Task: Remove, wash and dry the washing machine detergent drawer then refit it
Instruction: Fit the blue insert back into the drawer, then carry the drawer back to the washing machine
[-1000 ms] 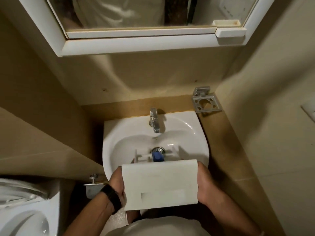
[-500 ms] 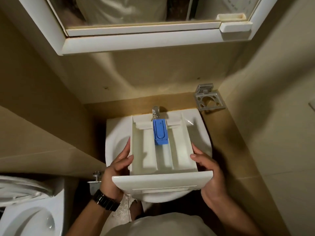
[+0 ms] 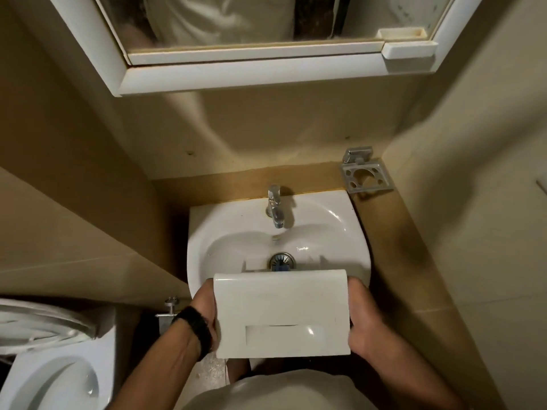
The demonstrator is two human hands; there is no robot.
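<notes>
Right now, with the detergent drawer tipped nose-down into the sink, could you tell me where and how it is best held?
Hold the detergent drawer by the two short ends of its front panel, one hand from each side, as the left hand and right hand do. The panel is wide and flat and faces up, while the compartments point down into the sink, so the side edges are probably the surest purchase.

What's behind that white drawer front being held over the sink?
Behind the drawer front, compartment walls and a blue insert peek out above the sink drain. The front panel hides the compartments' insides.
</notes>
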